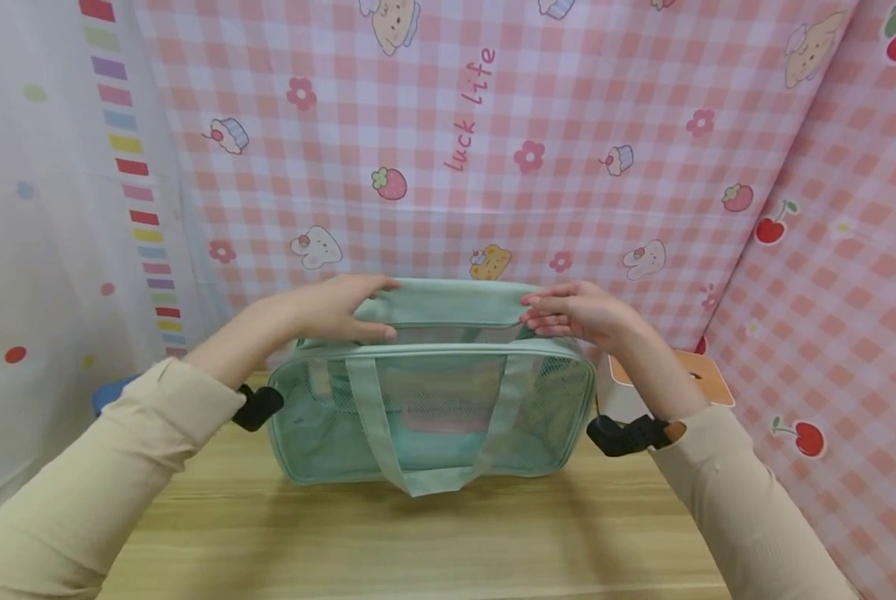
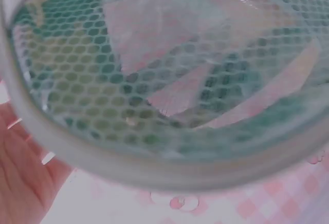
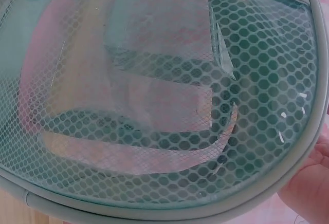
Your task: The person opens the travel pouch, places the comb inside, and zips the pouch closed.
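A mint-green see-through bag (image 1: 436, 450) with mesh panels and a fabric carrying strap stands upright on the table; its strap hangs down the front. My left hand (image 1: 327, 308) reaches over the top left of the bag, thumb and fingers spread apart near the upper edge. At the top right, my right hand (image 1: 578, 312) pinches the bag's upper edge with bent fingers. Both wrist views look through the mesh; the left hand (image 2: 23, 170) and right hand (image 3: 308, 185) show only partly beyond the rim. A pink patch (image 1: 448, 417) shows through the front.
The wooden table (image 1: 417, 550) extends in front of the bag. A white box with an orange-brown top (image 1: 698, 375) stands behind my right forearm. Part of a blue object (image 1: 110, 393) shows behind my left sleeve. Pink checked cloth (image 1: 432, 108) hangs behind and to the right.
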`<state>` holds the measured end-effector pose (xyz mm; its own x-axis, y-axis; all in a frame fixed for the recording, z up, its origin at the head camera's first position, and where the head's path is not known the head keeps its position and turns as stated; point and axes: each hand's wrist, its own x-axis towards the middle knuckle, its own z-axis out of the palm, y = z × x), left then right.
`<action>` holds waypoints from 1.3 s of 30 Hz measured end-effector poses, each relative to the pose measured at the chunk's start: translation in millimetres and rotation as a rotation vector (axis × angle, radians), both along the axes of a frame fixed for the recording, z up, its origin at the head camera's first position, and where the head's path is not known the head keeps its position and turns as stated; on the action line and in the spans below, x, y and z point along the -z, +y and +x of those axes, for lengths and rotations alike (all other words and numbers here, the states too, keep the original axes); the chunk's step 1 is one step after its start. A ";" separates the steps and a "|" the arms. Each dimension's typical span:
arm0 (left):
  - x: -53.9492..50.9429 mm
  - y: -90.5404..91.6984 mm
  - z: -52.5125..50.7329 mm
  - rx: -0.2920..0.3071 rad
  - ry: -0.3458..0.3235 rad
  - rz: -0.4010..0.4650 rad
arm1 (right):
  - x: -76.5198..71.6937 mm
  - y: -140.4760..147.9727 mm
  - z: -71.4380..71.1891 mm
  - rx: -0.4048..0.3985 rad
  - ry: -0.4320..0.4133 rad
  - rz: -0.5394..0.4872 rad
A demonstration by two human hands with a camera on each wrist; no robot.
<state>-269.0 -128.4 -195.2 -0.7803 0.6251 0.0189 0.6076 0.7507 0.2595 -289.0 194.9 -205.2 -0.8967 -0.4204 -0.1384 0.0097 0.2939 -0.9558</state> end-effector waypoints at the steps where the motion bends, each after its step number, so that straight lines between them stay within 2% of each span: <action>1: 0.8 -4.4 3.8 -0.012 0.014 0.034 | 0.2 -0.4 0.3 -0.003 0.000 -0.004; 5: 7.4 -22.5 23.8 -0.064 0.096 0.124 | -0.2 -3.4 1.2 -0.002 0.008 0.000; 8: 18.4 -35.3 41.3 -0.096 0.206 0.139 | -1.9 -7.5 1.7 0.006 0.021 0.034; 11: 36.3 -44.2 55.6 -0.096 0.397 0.162 | -5.0 -14.9 1.6 0.012 0.042 0.091; 14: 55.8 -49.1 62.8 -0.081 0.611 0.240 | -9.7 -26.9 1.7 0.015 0.069 0.154; 16: 65.3 -50.3 64.3 -0.081 0.704 0.306 | -13.0 -37.5 2.1 0.015 0.089 0.190; 18: 72.4 -51.0 64.5 -0.079 0.753 0.365 | -15.8 -50.1 2.9 0.012 0.114 0.230; 24: 82.9 -50.1 65.8 -0.096 0.787 0.445 | -21.9 -98.1 2.9 -0.061 0.171 0.361; 31: 83.5 -46.7 69.4 -0.113 0.823 0.446 | -25.6 -164.5 4.1 -0.169 0.252 0.569; 35: 82.4 -45.7 70.5 -0.120 0.838 0.448 | -25.5 -198.0 8.9 -0.213 0.389 0.772; 39: 84.1 -46.3 70.8 -0.120 0.859 0.448 | -24.3 -226.4 14.0 -0.200 0.521 0.917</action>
